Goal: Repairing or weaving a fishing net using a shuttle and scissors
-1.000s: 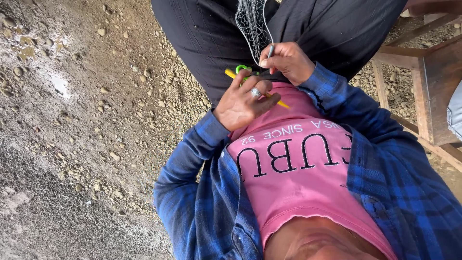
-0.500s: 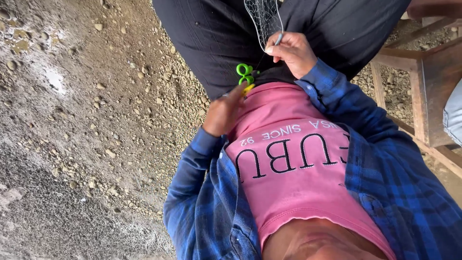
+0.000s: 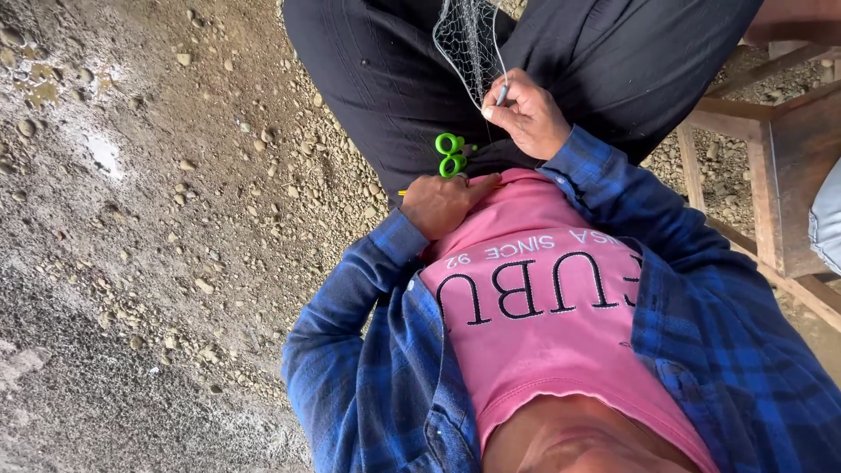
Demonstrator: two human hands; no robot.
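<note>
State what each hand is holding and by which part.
The right hand pinches the lower edge of the fine net, together with a thin grey tool. The left hand rests by the green-handled scissors over a yellow stick; its grip cannot be told.

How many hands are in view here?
2. The left hand rests on the lap by the green scissors; the right hand pinches the net and a thin tool.

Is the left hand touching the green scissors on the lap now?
Apart. The head view shows the left hand resting below the green scissors, with dark trouser cloth visible between them.
</note>
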